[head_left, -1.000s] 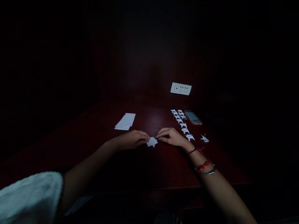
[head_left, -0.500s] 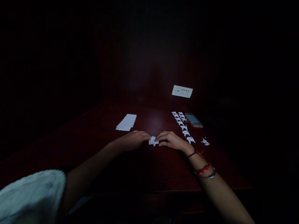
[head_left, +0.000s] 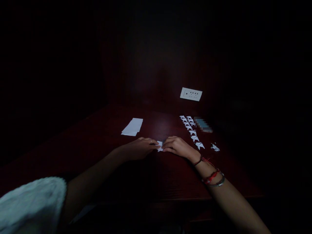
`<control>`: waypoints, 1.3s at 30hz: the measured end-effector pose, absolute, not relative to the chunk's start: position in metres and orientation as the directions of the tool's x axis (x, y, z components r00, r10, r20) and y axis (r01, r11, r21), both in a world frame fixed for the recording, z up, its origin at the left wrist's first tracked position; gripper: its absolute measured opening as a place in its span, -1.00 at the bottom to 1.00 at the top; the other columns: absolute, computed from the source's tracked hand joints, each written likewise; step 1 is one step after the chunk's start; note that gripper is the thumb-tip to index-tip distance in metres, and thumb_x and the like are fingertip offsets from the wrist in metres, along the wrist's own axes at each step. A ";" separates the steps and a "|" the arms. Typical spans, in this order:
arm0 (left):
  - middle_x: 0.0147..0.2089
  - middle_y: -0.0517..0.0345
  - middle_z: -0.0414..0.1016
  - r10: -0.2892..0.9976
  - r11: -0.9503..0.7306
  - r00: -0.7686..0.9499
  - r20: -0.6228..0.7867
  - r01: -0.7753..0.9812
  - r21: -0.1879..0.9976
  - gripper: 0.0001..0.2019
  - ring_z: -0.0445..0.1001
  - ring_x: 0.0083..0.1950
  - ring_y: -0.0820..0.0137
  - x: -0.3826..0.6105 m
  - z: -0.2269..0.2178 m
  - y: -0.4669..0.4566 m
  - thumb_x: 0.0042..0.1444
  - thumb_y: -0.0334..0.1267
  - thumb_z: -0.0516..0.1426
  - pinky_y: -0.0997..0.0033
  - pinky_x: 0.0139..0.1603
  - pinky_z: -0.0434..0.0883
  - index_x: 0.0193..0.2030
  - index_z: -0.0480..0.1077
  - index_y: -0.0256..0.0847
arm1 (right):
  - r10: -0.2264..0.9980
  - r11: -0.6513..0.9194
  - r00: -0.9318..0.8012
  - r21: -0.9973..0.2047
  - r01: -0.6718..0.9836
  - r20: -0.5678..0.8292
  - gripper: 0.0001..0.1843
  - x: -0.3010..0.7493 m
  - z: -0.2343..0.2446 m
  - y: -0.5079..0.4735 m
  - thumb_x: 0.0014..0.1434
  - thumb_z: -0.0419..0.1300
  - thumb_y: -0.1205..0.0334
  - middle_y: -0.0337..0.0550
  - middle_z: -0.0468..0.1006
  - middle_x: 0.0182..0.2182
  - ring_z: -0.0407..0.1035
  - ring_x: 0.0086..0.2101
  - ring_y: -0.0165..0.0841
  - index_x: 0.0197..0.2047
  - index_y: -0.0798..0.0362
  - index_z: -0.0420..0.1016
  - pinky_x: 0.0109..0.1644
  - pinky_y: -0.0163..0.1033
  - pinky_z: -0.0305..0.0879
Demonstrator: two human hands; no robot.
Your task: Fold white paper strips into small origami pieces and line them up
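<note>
A small white folded paper [head_left: 160, 146] with pointed, star-like edges lies on the dark red table in front of me. My left hand [head_left: 140, 148], with a ring on one finger, has its fingertips on the paper's left side. From the right, my right hand [head_left: 179, 147] grips the opposite side with bent fingers, bracelets round its wrist. Parts of the paper are hidden under the fingertips of both hands. Two rows of folded white paper pieces [head_left: 192, 133] lie just beyond my right hand.
White paper sheets [head_left: 133, 127] lie in a stack at the back left. A blurred-out flat phone-like object [head_left: 203, 124] rests at the right, with small white paper scraps [head_left: 215, 147] nearer me. A white socket panel [head_left: 191, 94] is on the wall behind the dark table [head_left: 170, 182].
My left fingertips have moved slightly right, further over the folded paper. Its outline now shows more points and less of a flat square edge. My right hand has barely shifted.
</note>
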State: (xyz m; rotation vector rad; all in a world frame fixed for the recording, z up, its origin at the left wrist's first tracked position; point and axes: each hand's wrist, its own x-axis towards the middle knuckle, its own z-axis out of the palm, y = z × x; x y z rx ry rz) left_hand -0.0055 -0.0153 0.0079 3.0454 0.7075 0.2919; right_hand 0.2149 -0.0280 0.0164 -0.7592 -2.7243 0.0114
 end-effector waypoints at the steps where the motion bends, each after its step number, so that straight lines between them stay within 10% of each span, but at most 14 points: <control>1: 0.09 0.18 0.14 0.440 -0.898 0.882 0.168 0.436 0.060 -0.59 0.11 0.07 0.34 -0.006 0.007 -0.016 0.05 -0.41 -0.08 0.33 -0.01 0.05 0.05 0.10 -0.01 | 0.502 0.860 -0.813 -0.074 0.504 0.294 -0.74 0.215 0.016 -0.028 0.08 -0.03 0.17 -0.13 0.43 -0.37 0.27 -0.28 -0.43 -0.28 0.09 0.41 -0.14 -0.29 0.09; 9: 0.16 0.25 0.00 0.480 -0.876 0.870 0.109 0.470 0.110 -0.56 -0.02 0.14 0.28 -0.008 0.002 -0.016 0.03 -0.42 -0.09 0.23 0.04 -0.01 0.06 0.06 0.05 | 0.515 0.840 -0.807 0.018 0.542 0.288 -0.75 0.213 0.013 -0.034 0.12 -0.08 0.23 -0.10 0.38 -0.38 0.23 -0.28 -0.41 -0.28 0.12 0.37 -0.15 -0.28 0.09; 28: 0.04 0.31 0.22 0.416 -0.905 0.905 0.086 0.404 0.133 -0.53 0.20 0.01 0.43 -0.003 0.021 -0.018 0.03 -0.50 -0.13 0.40 -0.07 0.05 0.04 0.09 0.08 | 0.652 0.758 -0.676 -0.286 0.586 0.344 -0.90 0.204 -0.002 -0.016 0.06 -0.04 0.35 -0.22 0.35 -0.50 0.18 -0.50 -0.53 -0.41 0.15 0.27 -0.39 -0.43 0.08; 39: 0.04 0.34 0.22 0.449 -0.894 0.887 0.110 0.445 0.060 -0.50 0.22 -0.01 0.44 -0.002 0.015 -0.019 -0.02 -0.53 -0.11 0.40 -0.10 0.09 0.03 0.11 0.09 | 0.591 0.806 -0.725 -0.234 0.544 0.353 -0.84 0.214 0.006 -0.025 0.06 -0.01 0.35 -0.18 0.40 -0.42 0.25 -0.40 -0.49 -0.32 0.13 0.38 -0.30 -0.41 0.13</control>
